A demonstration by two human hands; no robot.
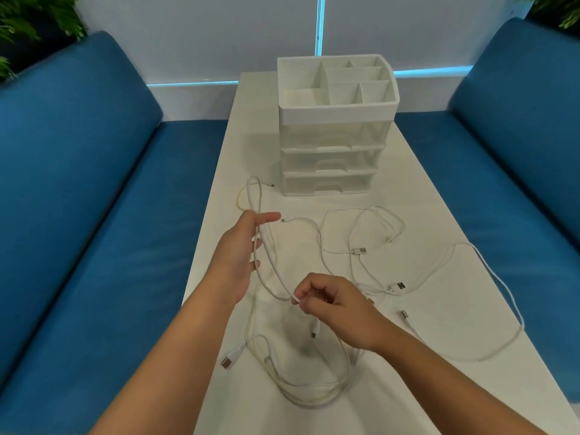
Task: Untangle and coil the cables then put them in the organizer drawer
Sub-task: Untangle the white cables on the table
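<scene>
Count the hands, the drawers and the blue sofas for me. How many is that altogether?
Hands: 2, the left hand and the right hand, which pinches a white cable
Drawers: 3, the top drawer, middle drawer and bottom drawer
Blue sofas: 2, the left sofa and the right sofa
Total: 7

White plastic desktop organizer stands upright at far end of table: open divided tray on top, three translucent drawers stacked below, all closed. Several thin white USB cables lie loose and overlapping in front of it, plugs scattered. One white cable is lifted off the surface in a long loop. Another loose coil lies nearest the camera, plug pointing left.
</scene>
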